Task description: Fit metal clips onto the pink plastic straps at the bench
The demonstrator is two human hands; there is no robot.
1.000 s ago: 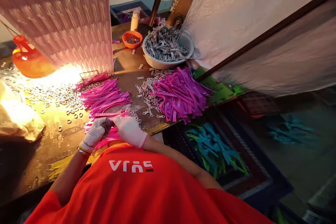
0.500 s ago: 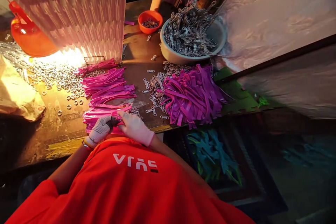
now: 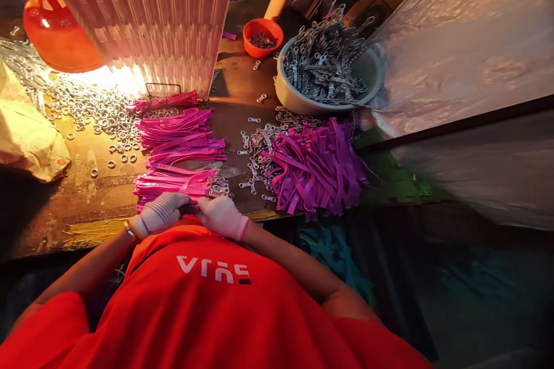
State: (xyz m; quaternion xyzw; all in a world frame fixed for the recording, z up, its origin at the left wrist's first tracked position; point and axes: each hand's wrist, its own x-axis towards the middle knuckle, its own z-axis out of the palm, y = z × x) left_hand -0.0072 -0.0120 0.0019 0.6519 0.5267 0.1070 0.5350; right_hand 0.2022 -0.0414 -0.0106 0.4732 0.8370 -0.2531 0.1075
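Both gloved hands, left hand [image 3: 161, 214] and right hand [image 3: 221, 216], meet at the bench [image 3: 99, 207] edge over pink straps [image 3: 173, 183]; grip unclear, fingertips hidden

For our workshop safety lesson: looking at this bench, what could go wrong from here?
1. The pink strips under the gloved left hand and right hand lie at the table edge; some could slide off.
2. Loose metal rings could snag a glove.
3. The heaped bowl might spill clips.
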